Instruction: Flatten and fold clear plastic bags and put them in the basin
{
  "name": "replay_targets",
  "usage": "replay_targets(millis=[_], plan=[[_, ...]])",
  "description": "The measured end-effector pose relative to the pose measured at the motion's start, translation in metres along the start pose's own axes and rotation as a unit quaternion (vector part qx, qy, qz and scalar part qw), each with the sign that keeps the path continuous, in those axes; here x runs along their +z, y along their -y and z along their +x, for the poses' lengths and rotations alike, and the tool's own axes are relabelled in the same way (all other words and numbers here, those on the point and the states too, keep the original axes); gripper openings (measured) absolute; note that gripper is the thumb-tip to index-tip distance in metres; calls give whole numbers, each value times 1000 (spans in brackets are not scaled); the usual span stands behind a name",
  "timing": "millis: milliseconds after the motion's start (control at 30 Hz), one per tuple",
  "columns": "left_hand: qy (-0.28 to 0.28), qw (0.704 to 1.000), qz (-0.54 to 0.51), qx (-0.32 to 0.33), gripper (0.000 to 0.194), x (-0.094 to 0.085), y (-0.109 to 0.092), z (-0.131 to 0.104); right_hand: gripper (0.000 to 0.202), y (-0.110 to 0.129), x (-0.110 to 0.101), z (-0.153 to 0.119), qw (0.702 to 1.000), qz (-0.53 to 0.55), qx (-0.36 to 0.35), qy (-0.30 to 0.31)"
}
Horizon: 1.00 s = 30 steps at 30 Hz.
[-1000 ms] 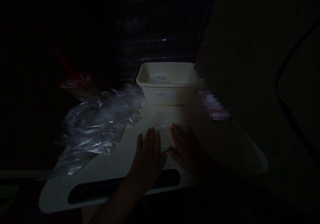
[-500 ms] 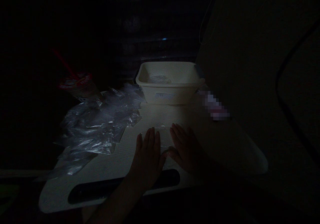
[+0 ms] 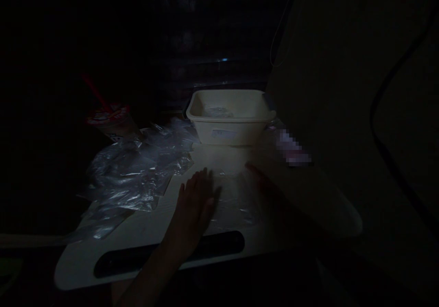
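The view is very dark. On the pale table [image 3: 147, 228] a clear plastic bag [image 3: 233, 202] lies flat in front of me. My left hand [image 3: 195, 202] is at the bag's left edge, its fingers apart and holding nothing. To the right of the bag is my right hand [image 3: 262, 179], mostly lost in shadow; one finger points toward the bag, and the other fingers cannot be made out. A pile of clear plastic bags [image 3: 137, 174] covers the table's left side. Behind the flat bag stands a cream basin [image 3: 236, 132] with some clear plastic inside.
A cup [image 3: 116, 124] with a red straw stands at the back left beside the pile. A blurred-out pinkish item [image 3: 293, 150] lies right of the basin. A dark slot [image 3: 137, 259] runs along the table's near edge. A cable [image 3: 387, 151] hangs at the right.
My hands have moved apart, the left one tilting onto its side and the right one drawing back to the right. More of the flat bag between them now shows.
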<state>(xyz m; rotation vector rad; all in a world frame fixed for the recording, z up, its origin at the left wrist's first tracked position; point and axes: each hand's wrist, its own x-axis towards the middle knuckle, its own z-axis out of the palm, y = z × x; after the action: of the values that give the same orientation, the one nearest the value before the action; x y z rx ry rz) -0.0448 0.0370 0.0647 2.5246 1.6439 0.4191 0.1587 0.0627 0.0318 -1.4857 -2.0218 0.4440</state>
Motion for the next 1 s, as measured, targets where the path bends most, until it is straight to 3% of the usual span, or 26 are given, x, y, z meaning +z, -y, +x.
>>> replay_targets(millis=[133, 267, 400, 500, 667, 1000], plan=[[7, 994, -28, 107, 38, -8, -20, -10, 44, -16, 0, -2, 997, 66, 32, -31], [-37, 985, -6, 169, 35, 4, -38, -19, 45, -11, -9, -3, 998, 62, 22, -14], [-48, 986, 10, 157, 37, 21, -36, -24, 47, 1, -20, -4, 998, 63, 29, 3], [-56, 986, -2, 156, 38, 26, -32, -25, 48, 7, -24, -4, 988, 141, 55, 10], [-59, 981, -10, 186, 36, 19, -36, -18, 50, 5, -21, -3, 966, 234, 109, 20], [-66, 971, 12, 230, 30, 15, -34, -8, 50, -13, -10, 1, 967, 227, 111, 24]])
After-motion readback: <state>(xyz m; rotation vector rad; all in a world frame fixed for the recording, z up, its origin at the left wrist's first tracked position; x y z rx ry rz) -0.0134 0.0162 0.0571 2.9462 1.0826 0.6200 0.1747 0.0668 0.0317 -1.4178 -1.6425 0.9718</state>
